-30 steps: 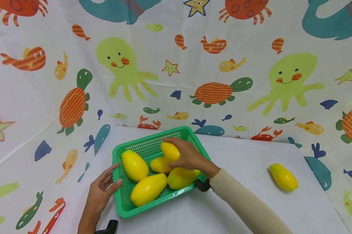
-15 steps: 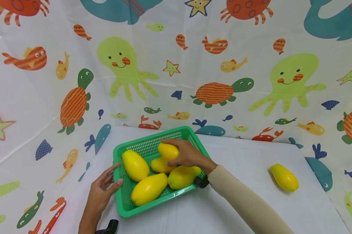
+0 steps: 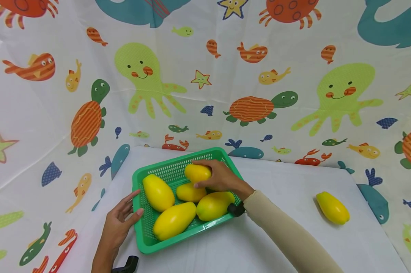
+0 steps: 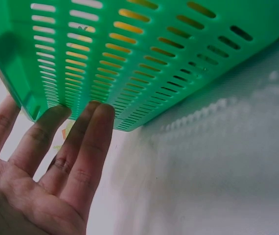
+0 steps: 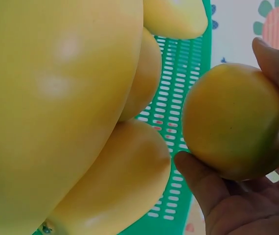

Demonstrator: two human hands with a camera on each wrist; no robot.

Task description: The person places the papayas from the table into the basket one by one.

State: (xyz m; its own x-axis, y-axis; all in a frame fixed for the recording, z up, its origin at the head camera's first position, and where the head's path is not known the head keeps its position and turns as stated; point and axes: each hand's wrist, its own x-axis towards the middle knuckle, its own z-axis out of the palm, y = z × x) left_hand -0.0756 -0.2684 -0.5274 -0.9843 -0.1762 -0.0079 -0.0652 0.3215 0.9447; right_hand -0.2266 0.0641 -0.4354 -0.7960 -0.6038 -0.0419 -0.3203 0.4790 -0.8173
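My right hand (image 3: 222, 176) grips a yellow papaya (image 3: 196, 173) over the back right part of a green basket (image 3: 172, 245). In the right wrist view, thumb and fingers curve round this papaya (image 5: 235, 122), seen end-on beside the basket's slotted wall. Several more yellow papayas lie in the basket, among them a large one (image 3: 174, 221) at the front and another (image 3: 158, 193) at the left. My left hand (image 3: 118, 218) is at the basket's left end, fingers mostly straight. Its fingertips reach the slotted wall (image 4: 129, 63) from outside in the left wrist view.
A single papaya (image 3: 333, 207) lies on the white tablecloth (image 3: 280, 197) far to the right. Behind the table hangs a white curtain (image 3: 191, 102) printed with sea animals. A black wrist device (image 3: 126, 264) shows below my left hand.
The papaya in my right hand has turned to lie more level and shifted slightly, staying over the basket. My left hand and the basket have hardly moved.
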